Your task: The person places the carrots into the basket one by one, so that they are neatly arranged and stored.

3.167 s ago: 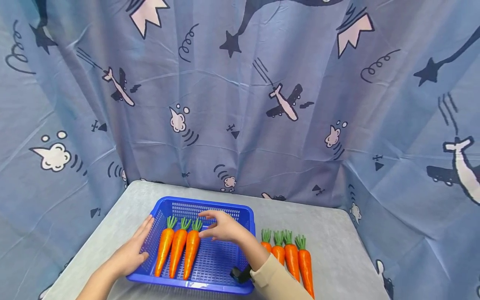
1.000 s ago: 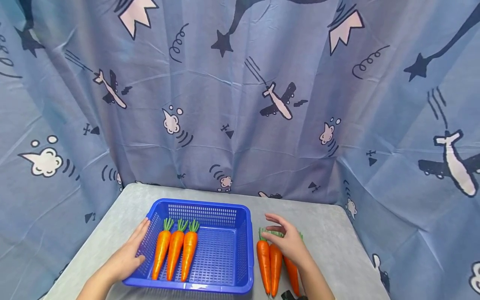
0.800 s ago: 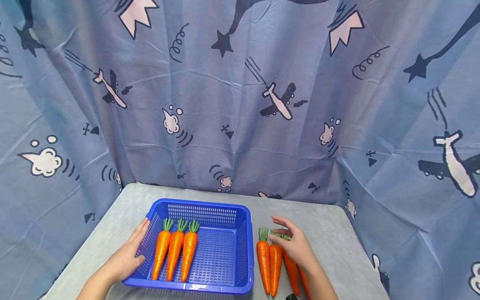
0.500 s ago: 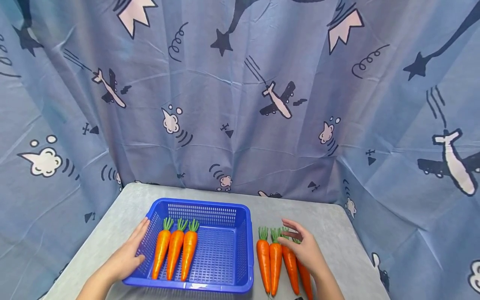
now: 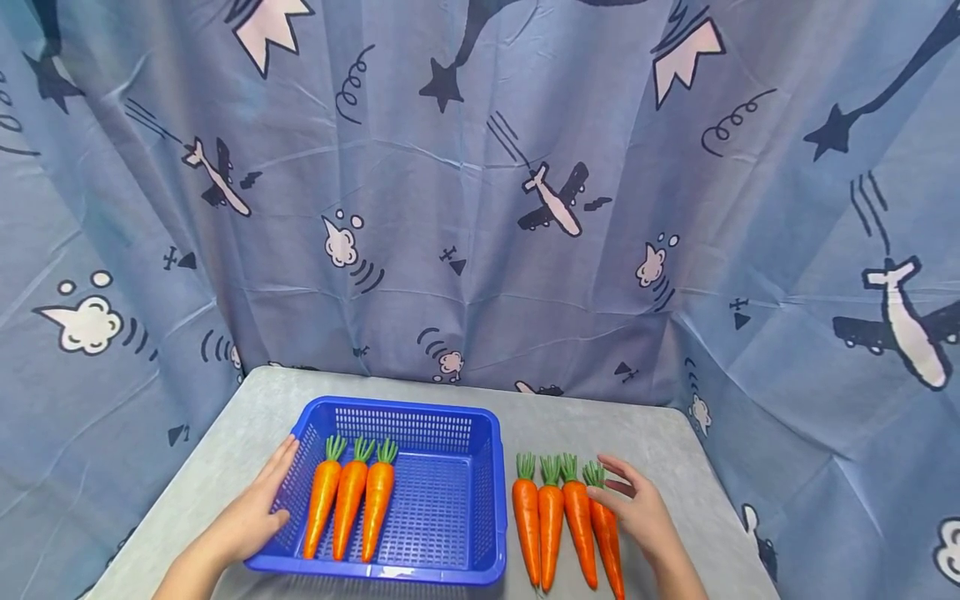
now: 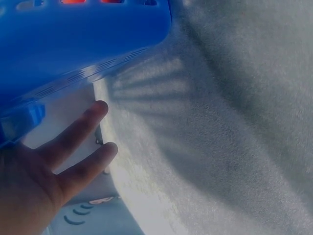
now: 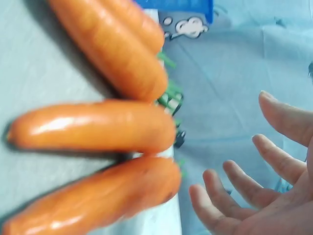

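A blue plastic basket (image 5: 468,479) stands on the table with three orange carrots (image 5: 351,500) lying side by side toward its left wall. My left hand (image 5: 251,517) rests along the basket's left side, fingers extended; up close, the left wrist view shows two fingers (image 6: 90,129) below the blue rim. To the right of the basket lie several more carrots (image 5: 551,525) in a row, green tops pointing away. My right hand (image 5: 637,504) hovers by the top of the rightmost carrot (image 5: 606,537). In the right wrist view its fingers (image 7: 244,186) are spread, apart from the carrots.
The grey table (image 5: 667,450) has its far edge close to a blue patterned curtain (image 5: 465,250), which also hangs at both sides. The raised right wall (image 5: 497,483) of the basket separates the two groups of carrots.
My right hand has left the basket and moved rightward across the row of loose carrots to the last one, uncovering the others. My left hand stays at the basket's side.
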Available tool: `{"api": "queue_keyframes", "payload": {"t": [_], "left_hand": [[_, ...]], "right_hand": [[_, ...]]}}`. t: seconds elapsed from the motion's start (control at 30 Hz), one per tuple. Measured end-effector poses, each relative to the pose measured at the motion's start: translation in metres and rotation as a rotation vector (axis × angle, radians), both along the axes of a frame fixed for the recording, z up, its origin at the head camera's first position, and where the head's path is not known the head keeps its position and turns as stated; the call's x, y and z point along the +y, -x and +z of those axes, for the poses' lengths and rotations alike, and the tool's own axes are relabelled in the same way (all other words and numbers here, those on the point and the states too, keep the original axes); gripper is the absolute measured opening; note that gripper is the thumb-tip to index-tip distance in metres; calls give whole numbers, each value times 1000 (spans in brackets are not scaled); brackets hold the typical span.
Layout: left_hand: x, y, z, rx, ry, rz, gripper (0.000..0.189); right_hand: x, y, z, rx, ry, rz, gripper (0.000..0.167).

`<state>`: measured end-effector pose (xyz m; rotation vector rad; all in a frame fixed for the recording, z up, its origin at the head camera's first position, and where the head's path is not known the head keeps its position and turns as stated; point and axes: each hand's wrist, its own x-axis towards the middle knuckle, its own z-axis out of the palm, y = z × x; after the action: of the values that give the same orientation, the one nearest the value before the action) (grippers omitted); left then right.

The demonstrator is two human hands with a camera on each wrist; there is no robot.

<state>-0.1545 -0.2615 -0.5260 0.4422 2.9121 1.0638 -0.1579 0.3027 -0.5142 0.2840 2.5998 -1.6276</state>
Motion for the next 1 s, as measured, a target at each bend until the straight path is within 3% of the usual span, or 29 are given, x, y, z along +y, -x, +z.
{"api": "queue_keyframes", "payload": {"t": [0.17, 0.53, 0.8, 1.0], "left_hand": [[0, -1, -1, 10, 4, 3, 94], [1, 0, -1, 1, 3, 8, 94], [1, -1, -3, -24, -2, 15, 95], [0, -1, -2, -22, -7, 13, 95]], "right_hand": [[14, 1, -10, -69, -34, -8, 75], [22, 12, -33, -217, -74, 14, 61], [23, 14, -44, -217, -66, 6, 56], [22, 15, -47, -229, -52, 11, 62]]}}
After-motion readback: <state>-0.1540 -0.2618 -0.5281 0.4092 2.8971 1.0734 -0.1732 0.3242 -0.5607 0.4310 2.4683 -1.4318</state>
